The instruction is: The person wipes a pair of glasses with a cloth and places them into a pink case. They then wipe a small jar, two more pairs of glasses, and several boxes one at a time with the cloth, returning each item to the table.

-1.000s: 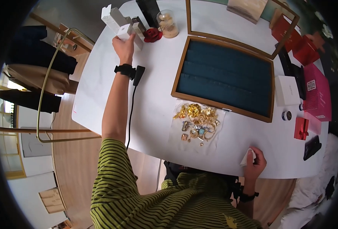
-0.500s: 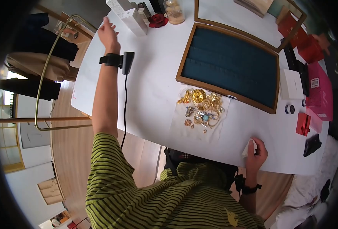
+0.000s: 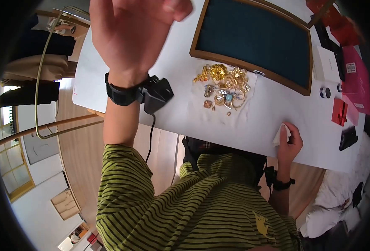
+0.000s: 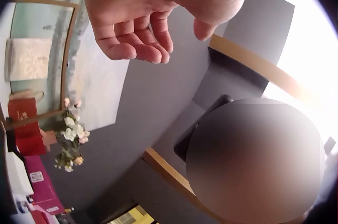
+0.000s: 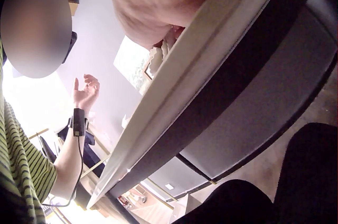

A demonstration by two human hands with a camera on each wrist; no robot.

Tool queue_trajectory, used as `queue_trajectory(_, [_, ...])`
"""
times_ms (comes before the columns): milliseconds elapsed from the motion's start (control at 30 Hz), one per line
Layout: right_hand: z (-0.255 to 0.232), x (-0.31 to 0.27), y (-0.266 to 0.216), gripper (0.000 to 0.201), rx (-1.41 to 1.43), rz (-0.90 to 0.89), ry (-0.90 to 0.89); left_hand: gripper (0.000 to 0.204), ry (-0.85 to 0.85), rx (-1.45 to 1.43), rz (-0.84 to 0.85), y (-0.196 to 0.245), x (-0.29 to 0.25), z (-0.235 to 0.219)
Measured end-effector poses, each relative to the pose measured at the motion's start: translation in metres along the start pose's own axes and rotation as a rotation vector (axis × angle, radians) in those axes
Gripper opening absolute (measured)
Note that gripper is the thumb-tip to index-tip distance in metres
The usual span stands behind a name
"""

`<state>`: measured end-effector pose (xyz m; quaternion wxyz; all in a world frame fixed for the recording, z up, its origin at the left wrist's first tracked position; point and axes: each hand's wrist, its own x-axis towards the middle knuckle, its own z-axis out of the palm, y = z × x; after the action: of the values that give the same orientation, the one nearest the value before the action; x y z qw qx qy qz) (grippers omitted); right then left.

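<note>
My left hand point(image 3: 137, 39) is raised high above the left part of the table, close to the head camera, holding nothing. In the left wrist view its fingers point(image 4: 138, 49) hang loosely bent, the thumb apart from them. At the front edge of the table, my right hand point(image 3: 291, 144) pinches a crumpled white cloth point(image 3: 279, 136); its wrist view shows little more of the cloth point(image 5: 157, 59). Gold chains, bracelets and rings form a jewelry pile point(image 3: 224, 85) on a pale sheet point(image 3: 201, 113) between the hands. Behind it lies a wooden jewelry case point(image 3: 251, 46) with dark teal lining, lid up.
Along the right side are a white box point(image 3: 327, 62), a pink box point(image 3: 357, 79), a small red box point(image 3: 339, 111), a dark round jar point(image 3: 325, 92) and a black pouch point(image 3: 348, 138). A brass clothes rack point(image 3: 38, 96) stands left of the table.
My left hand let go of a tall white box at the back left, then swung up toward the head camera. The head view has tipped down. My right hand keeps the cloth.
</note>
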<state>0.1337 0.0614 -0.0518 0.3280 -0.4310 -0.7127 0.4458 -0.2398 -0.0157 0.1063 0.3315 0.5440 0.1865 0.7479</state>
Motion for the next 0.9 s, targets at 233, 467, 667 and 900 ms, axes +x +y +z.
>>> queue_trajectory(233, [0.001,-0.002,-0.002,0.013,0.001,-0.013,0.032,0.075,-0.471,0.039,0.182,-0.015,0.023,0.035])
queue_trajectory(467, [0.001,0.0,-0.005,0.011,0.0,-0.004,0.03,0.025,0.189,0.568,-0.095,0.009,-0.005,-0.037])
queue_trajectory(667, [0.001,0.002,-0.01,0.01,0.008,-0.077,0.009,0.013,0.633,0.803,-0.105,0.025,-0.027,-0.167])
queue_trajectory(900, [0.004,0.003,-0.009,0.01,0.019,-0.09,0.049,0.032,1.001,1.11,-0.203,0.025,-0.033,-0.244])
